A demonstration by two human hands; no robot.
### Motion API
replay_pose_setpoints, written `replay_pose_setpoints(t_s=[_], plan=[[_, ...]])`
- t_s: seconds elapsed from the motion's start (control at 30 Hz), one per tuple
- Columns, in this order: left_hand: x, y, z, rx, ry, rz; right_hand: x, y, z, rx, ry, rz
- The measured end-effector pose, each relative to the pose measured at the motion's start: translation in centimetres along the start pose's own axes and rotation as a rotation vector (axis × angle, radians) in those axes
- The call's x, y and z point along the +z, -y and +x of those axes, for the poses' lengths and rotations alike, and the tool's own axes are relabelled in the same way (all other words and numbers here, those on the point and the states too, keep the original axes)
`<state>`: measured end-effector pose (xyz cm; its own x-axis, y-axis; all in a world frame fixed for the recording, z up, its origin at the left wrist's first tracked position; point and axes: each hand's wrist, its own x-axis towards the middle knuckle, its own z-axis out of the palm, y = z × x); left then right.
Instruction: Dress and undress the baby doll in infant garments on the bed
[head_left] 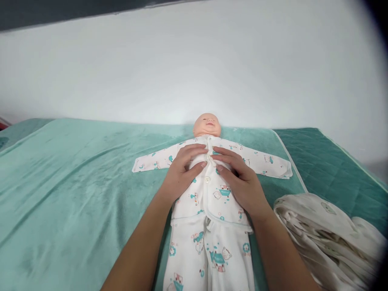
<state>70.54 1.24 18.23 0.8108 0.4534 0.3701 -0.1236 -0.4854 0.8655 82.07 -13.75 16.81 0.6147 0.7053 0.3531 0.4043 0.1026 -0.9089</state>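
A baby doll (207, 124) lies on its back, head toward the white wall, its sleeves stretched out to both sides. It wears a white jacket (222, 210) printed with teal and red animals, and matching trousers (218, 258). My left hand (185, 165) rests on the left side of the jacket's chest, fingers extended and thumb apart. Opposite it, my right hand (238, 171) lies on the chest with fingers stretched toward the front edge. The fingertips of both hands come close together at the jacket's front opening. A pale button (207, 179) shows just below them.
Beneath the doll spreads a light green blanket (91, 194), wrinkled on the left. A darker green quilted cover (330, 161) shows at the right. Crumpled white printed cloth (330, 238) is heaped beside my right forearm. Behind the bed stands a white wall (194, 60).
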Motion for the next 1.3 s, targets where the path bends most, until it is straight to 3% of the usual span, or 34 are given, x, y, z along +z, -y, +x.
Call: replay_pose_setpoints(t_s=[0.23,0.37,0.47,0.6,0.73,1.03,1.3], plan=[[0.0,-0.1,0.0,0.02,0.024,0.04,0.0,-0.2,-0.1,-0.04,0.023,-0.012],[-0.2,-0.3,-0.1,0.039,0.041,0.049,0.0,0.0,-0.1,0.019,0.0,0.055],[-0.7,-0.7,-0.2,0.019,0.117,0.026,-0.3,0.2,-0.1,0.059,0.035,0.054],[-1.7,-1.2,-0.2,-0.028,0.272,-0.02,-0.9,0.4,-0.2,0.002,0.123,-0.031],[-2.3,-1.2,-0.2,-0.039,0.336,-0.05,-1.1,0.7,-0.4,-0.028,0.181,-0.097],[-2.2,-1.1,-0.1,-0.041,0.334,-0.044,-0.4,1.8,-1.1,-0.032,0.193,-0.243],[-2.4,-0.9,0.0,-0.047,0.331,-0.019,-0.2,1.0,-1.0,-0.067,0.155,-0.204]])
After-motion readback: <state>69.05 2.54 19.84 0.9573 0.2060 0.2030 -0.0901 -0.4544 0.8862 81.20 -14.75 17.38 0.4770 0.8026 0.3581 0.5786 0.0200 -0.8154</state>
